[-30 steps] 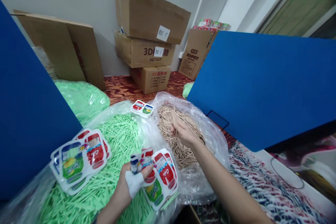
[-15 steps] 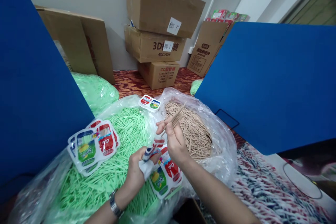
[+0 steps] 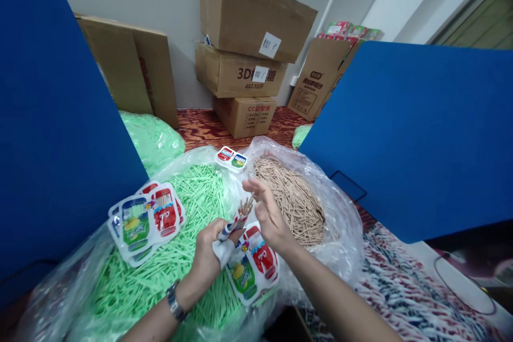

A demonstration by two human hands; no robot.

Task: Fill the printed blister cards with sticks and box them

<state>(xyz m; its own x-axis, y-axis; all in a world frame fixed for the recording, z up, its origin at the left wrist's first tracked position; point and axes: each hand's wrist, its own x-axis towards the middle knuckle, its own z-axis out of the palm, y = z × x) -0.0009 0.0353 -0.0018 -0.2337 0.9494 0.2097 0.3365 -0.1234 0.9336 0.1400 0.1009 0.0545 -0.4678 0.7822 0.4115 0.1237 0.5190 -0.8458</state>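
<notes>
My left hand (image 3: 205, 250) is closed around a small printed double pouch (image 3: 226, 231), bent in its grip and tilted up to the right. Thin brown sticks (image 3: 245, 207) poke from the pouch's top. Beside these ends, my right hand (image 3: 274, 224) is open with its fingers stretched, and I see nothing held in it. Behind that hand lies a heap of brown sticks (image 3: 298, 200) in a clear plastic bag (image 3: 347, 235). Loose green sticks (image 3: 200, 187) fill another bag under my left hand. Cola-and-lemon printed pouches (image 3: 262, 254) lie just below my hands.
More printed pouches (image 3: 164, 211) lie on the green sticks at left, and another pouch (image 3: 231, 160) rests between the bags. Blue panels (image 3: 420, 133) stand on both sides. Stacked cartons (image 3: 252, 77) are at the wall. A patterned woven mat (image 3: 388, 288) covers the lower right.
The brown sticks that my right hand pinched have moved down into the pouch in my left hand. My right hand has let go and its fingers have straightened.
</notes>
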